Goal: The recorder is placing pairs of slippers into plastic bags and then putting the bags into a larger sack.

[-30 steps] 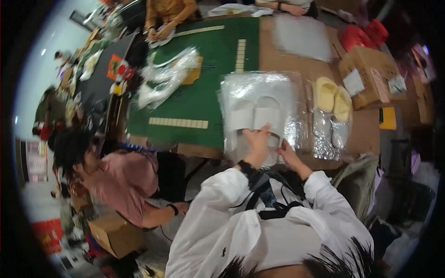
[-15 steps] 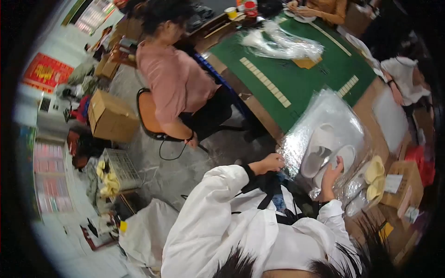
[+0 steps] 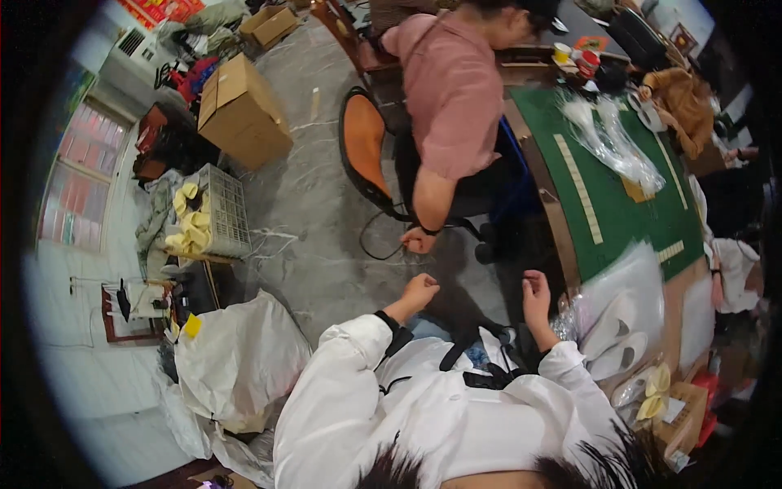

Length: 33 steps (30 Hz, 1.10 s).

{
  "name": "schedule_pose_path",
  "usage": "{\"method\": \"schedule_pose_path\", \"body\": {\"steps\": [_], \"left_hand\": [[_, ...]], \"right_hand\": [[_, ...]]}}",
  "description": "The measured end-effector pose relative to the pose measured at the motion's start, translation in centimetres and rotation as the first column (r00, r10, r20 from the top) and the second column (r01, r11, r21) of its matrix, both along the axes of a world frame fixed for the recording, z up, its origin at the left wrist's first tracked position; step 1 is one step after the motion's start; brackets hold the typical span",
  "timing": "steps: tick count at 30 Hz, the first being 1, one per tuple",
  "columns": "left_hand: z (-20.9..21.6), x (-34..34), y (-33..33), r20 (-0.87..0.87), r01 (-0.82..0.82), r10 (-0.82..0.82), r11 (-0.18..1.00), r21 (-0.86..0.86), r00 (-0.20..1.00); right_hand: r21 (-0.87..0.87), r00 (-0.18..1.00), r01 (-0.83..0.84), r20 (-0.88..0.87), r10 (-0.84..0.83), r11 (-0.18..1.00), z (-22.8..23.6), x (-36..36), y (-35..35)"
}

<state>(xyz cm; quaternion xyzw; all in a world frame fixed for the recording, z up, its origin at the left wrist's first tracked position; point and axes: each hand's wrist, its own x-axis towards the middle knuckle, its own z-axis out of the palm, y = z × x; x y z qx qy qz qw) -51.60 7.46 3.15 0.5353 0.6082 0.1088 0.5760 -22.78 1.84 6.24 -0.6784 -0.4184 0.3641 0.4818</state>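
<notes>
My left hand (image 3: 419, 292) hovers over the floor in front of my lap, fingers curled in; whether anything small is inside is hidden. To the right, my right hand (image 3: 535, 300) is raised near the table edge, holding nothing, thumb and fingers a little apart. Beside it, a pair of white slippers (image 3: 607, 326) lies on a stack of clear plastic bags (image 3: 631, 277) at the table's near corner. Close by, yellow slippers (image 3: 656, 391) rest partly in clear wrapping.
A person in a pink top (image 3: 456, 90) leans by an orange chair (image 3: 366, 138). Mahjong tiles (image 3: 580, 187) and plastic bags (image 3: 611, 138) lie on a green table (image 3: 562, 122). On the left stand a crate with yellow pieces (image 3: 228, 212), a cardboard box (image 3: 244, 114) and a white sack (image 3: 236, 350).
My right hand has left the white slippers and moved left off the bags. The view has turned leftward, so the table now sits farther right. My left hand stays curled.
</notes>
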Motion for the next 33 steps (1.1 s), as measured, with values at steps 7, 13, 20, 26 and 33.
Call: {"method": "schedule_pose_path", "body": {"steps": [7,13,20,26,33], "left_hand": [[-1.0,-9.4,3.6,-0.310,-0.421,0.640,0.725,0.545,0.703],[-1.1,-9.5,8.1,0.022,-0.118,0.116,0.953,0.278,0.993],[4.7,-5.1,7.6,0.036,0.486,-0.498,0.858,0.166,0.867],[6.7,-4.7,10.9,0.076,0.567,-0.566,0.824,0.010,0.821],[6.4,-7.2,15.1,0.265,0.675,-0.623,0.703,-0.224,0.736]], "right_hand": [[-0.031,0.881,-0.447,-0.186,0.434,0.894,2.4,-13.7,7.4],[-0.168,0.858,-0.502,-0.219,0.464,0.849,5.9,-20.3,13.5],[0.284,0.826,-0.527,0.391,0.405,0.801,9.3,-22.1,21.6],[-0.356,0.644,-0.597,0.323,0.694,0.719,3.7,-27.6,32.2],[-0.838,0.861,-0.217,0.078,0.503,0.501,-12.8,-26.1,36.5]]}}
